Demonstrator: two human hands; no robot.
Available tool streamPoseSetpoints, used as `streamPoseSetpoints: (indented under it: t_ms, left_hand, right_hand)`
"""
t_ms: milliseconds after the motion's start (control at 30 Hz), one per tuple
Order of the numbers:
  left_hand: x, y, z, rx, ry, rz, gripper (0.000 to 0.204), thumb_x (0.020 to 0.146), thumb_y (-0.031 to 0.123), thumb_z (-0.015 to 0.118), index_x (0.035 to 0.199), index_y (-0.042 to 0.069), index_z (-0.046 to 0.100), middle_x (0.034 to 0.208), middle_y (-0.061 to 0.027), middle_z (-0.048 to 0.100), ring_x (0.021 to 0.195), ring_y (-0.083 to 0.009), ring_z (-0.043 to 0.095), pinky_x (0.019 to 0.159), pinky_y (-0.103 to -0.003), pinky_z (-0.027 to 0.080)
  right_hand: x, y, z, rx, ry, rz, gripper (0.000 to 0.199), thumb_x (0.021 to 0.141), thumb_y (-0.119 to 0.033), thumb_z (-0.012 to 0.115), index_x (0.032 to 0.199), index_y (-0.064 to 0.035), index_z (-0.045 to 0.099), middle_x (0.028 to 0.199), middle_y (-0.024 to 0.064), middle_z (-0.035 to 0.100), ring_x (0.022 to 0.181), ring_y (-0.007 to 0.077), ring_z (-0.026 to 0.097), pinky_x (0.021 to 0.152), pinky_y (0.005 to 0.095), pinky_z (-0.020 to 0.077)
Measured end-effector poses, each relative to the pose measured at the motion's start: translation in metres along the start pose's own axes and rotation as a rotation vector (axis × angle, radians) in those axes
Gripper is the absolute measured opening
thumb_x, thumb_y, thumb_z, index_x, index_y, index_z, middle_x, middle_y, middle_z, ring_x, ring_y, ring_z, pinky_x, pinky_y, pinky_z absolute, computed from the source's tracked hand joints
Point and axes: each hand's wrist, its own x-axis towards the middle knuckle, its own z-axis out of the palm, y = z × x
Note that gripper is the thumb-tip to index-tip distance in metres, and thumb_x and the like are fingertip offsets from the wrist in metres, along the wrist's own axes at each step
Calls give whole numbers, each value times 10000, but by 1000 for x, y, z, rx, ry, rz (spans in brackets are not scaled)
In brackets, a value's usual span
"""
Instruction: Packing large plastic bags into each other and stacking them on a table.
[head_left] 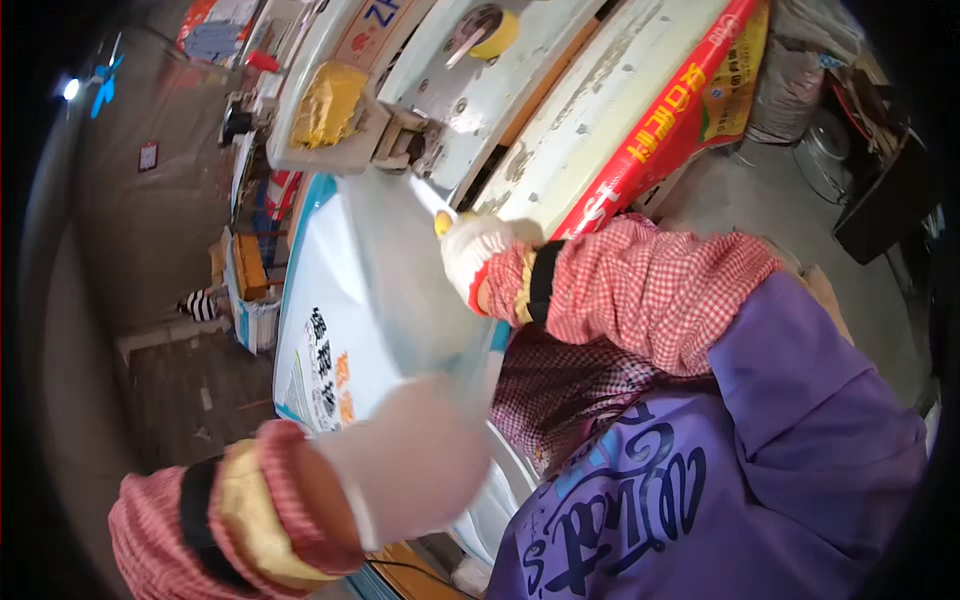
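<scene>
White sack lies betw. hands, long axis running from nr machine toward L hand; R hand nearer machine. L blurred, can't tell grip; R fingers partly hidden, ditto.

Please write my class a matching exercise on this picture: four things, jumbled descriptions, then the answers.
Things
1. left hand
2. right hand
3. shirt
4. patch on the machine

Descriptions
A. yellow
B. sharper, higher in the picture than the other hand
C. purple, with dark lettering
D. strongly blurred

Pairs: 1-D; 2-B; 3-C; 4-A
</scene>
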Motion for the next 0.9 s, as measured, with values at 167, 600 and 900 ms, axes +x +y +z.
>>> streamPoseSetpoints:
  t_ms: [167, 600, 900]
  left_hand:
    - [-6, -11, -6, 53, -124, 89, 92, 610, 185, 607, 526, 154, 588, 567, -1, 542, 584, -213, 533, 713, -337, 410]
    - [21, -46, -30, -165, 97, -251, 391, 672, 382, 657, 563, 12, 591, 701, -196, 576, 720, -354, 570, 724, -380, 458]
    - [-47, -30, -25, 308, 58, -135, 137, 575, 131, 615, 546, -1, 592, 534, -137, 533, 673, -316, 585, 695, -374, 510]
  right_hand:
    - [85, -10, 46, 283, -208, 2, 224, 742, -248, 654, 951, -171, 678, 879, 30, 666, 908, 158, 602, 748, 367, 491]
    - [66, -8, 32, 157, -67, 131, 216, 719, -176, 615, 873, -34, 664, 818, 110, 648, 744, 246, 621, 625, 394, 500]
    - [65, -19, 19, 96, -24, 87, 197, 716, -155, 597, 855, -29, 659, 786, 110, 640, 712, 242, 615, 593, 386, 491]
